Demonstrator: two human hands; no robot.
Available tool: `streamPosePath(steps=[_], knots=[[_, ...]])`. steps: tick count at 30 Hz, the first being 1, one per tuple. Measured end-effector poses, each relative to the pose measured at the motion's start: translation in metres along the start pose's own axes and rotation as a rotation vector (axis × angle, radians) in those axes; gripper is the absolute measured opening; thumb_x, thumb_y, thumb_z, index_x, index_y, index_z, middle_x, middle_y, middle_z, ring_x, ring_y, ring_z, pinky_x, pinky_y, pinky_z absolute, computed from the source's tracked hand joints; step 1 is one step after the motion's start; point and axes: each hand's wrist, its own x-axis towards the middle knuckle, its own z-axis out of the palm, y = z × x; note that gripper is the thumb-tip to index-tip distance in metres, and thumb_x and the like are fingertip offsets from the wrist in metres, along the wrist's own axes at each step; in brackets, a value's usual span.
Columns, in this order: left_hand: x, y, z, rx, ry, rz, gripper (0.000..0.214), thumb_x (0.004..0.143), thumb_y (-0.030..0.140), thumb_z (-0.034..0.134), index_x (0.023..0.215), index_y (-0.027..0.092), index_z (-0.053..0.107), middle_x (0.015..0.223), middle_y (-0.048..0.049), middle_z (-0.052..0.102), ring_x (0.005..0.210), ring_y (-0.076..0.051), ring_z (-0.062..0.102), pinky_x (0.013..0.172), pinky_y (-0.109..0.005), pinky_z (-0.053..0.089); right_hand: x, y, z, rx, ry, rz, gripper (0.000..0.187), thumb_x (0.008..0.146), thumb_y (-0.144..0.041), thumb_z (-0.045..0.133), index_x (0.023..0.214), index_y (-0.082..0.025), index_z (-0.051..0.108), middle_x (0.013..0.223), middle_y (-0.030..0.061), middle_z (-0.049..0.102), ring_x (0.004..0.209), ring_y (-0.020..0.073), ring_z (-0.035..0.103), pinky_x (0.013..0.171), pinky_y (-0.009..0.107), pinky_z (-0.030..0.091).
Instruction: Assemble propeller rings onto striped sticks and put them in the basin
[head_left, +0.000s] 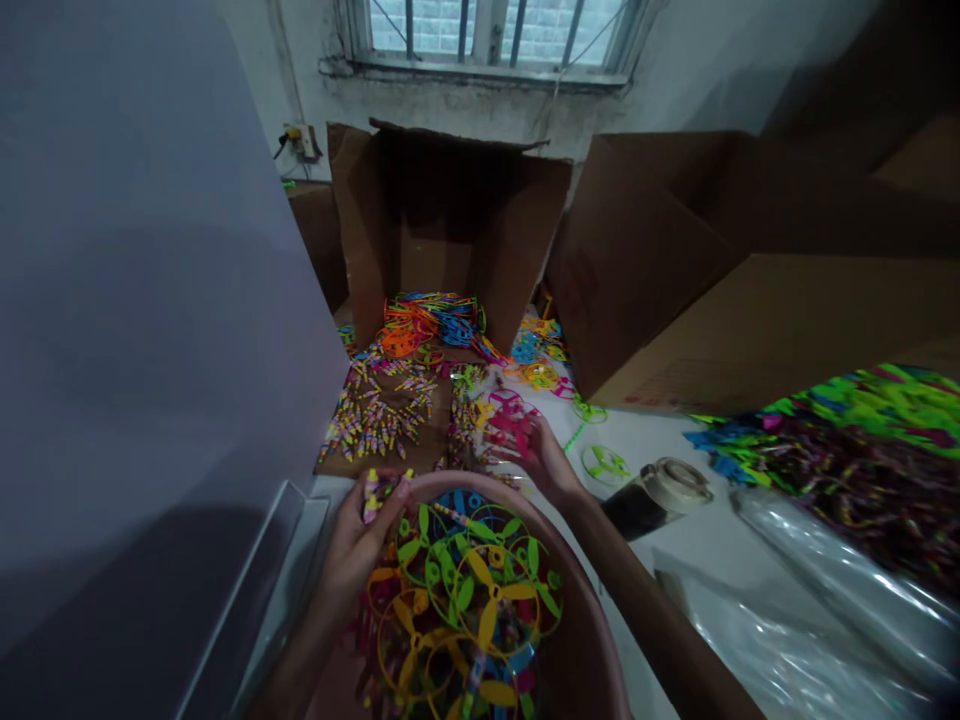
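Observation:
My left hand (361, 535) is closed around a few small crayon-shaped pieces (371, 497) with yellow tips, above the left rim of a pink tub (600, 620). Beyond the tub's far rim, my right hand (536, 450) has its fingers on pink propeller rings (508, 420); the fingers partly blend with the rings. Green propeller rings (465, 560) and orange ones (487, 620) fill the tub, with some blue and pink ones among them. More crayon-shaped pieces (382, 410) lie scattered on a cardboard flap past my left hand.
An open cardboard box (450, 255) lies on its side ahead, with colourful rings (435, 320) at its mouth. A large carton (787, 330) stands right. A dark roll (652, 495), clear plastic bags (795, 640) and a heap of plastic pieces (847, 470) lie right. A pale panel (150, 300) rises left.

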Motion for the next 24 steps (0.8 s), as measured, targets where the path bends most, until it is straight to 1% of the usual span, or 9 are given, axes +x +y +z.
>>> streamPosePath(steps=[2,4,7,9,11,13,15,21,24], knots=[[-0.003,0.006,0.006,0.026,-0.075,0.036,0.036,0.075,0.046,0.081,0.098,0.02,0.072,0.081,-0.0015,0.072,0.075,-0.017,0.067,0.069,-0.024,0.052,-0.032,-0.007,0.014,0.112,-0.129,0.041,0.06,0.096,-0.066,0.033,0.109,-0.02,0.069,0.1,0.0106,0.077,0.078,0.0224,0.073,0.068,0.035,0.058],[-0.007,0.017,0.011,0.049,-0.141,0.091,0.031,0.08,0.044,0.078,0.098,0.02,0.073,0.088,-0.0026,0.074,0.082,-0.018,0.068,0.075,-0.024,0.052,-0.061,-0.014,0.024,0.182,-0.214,0.072,0.051,0.09,-0.066,0.05,0.1,-0.02,0.071,0.085,0.0073,0.077,0.065,0.0201,0.07,0.058,0.03,0.055],[-0.015,0.038,0.014,0.11,-0.224,0.155,0.023,0.084,0.039,0.074,0.097,0.02,0.075,0.097,-0.0054,0.076,0.09,-0.02,0.069,0.082,-0.027,0.052,-0.092,-0.028,0.029,0.219,-0.357,0.086,0.034,0.082,-0.053,0.073,0.095,-0.021,0.074,0.079,0.003,0.076,0.064,0.0178,0.069,0.061,0.027,0.055],[-0.02,0.051,0.014,0.162,-0.289,0.184,0.019,0.084,0.037,0.074,0.095,0.021,0.076,0.097,-0.0059,0.076,0.092,-0.021,0.069,0.083,-0.028,0.051,-0.105,-0.041,0.028,0.174,-0.469,0.06,0.028,0.079,-0.047,0.078,0.092,-0.022,0.077,0.083,0.0026,0.077,0.07,0.0182,0.069,0.068,0.03,0.056],[-0.024,0.059,0.012,0.205,-0.357,0.204,0.018,0.084,0.036,0.074,0.094,0.022,0.077,0.096,-0.0055,0.076,0.091,-0.021,0.069,0.084,-0.029,0.051,-0.112,-0.054,0.026,0.072,-0.551,-0.009,0.022,0.079,-0.045,0.079,0.08,-0.023,0.078,0.09,0.0033,0.077,0.073,0.0188,0.068,0.07,0.032,0.055],[-0.026,0.064,0.008,0.245,-0.425,0.217,0.017,0.084,0.035,0.074,0.095,0.022,0.078,0.094,-0.0052,0.076,0.089,-0.022,0.068,0.082,-0.03,0.051,-0.116,-0.065,0.025,-0.048,-0.604,-0.1,0.024,0.08,-0.043,0.078,0.067,-0.023,0.075,0.096,0.0038,0.077,0.073,0.018,0.066,0.068,0.031,0.054],[-0.029,0.068,0.003,0.286,-0.49,0.217,0.018,0.084,0.034,0.074,0.097,0.022,0.079,0.091,-0.0053,0.076,0.087,-0.022,0.068,0.08,-0.03,0.051,-0.118,-0.071,0.024,-0.153,-0.667,-0.18,0.027,0.082,-0.04,0.077,0.063,-0.023,0.072,0.096,0.0033,0.076,0.072,0.0162,0.064,0.064,0.028,0.051],[-0.038,0.076,-0.004,0.418,-0.55,0.24,0.012,0.084,0.029,0.071,0.089,0.023,0.081,0.088,-0.0047,0.077,0.08,-0.02,0.068,0.074,-0.027,0.051,-0.123,-0.071,0.025,-0.289,-0.715,-0.284,0.025,0.084,-0.04,0.075,0.066,-0.023,0.072,0.07,-0.0026,0.067,0.049,0.0087,0.043,0.045,0.022,0.035],[-0.041,0.079,-0.005,0.447,-0.548,0.216,0.016,0.083,0.035,0.072,0.086,0.021,0.081,0.084,-0.0052,0.076,0.077,-0.021,0.067,0.07,-0.028,0.051,-0.124,-0.073,0.025,-0.285,-0.747,-0.258,0.023,0.085,-0.039,0.074,0.069,-0.023,0.074,0.058,-0.0048,0.059,0.049,0.0088,0.044,0.044,0.02,0.032]])
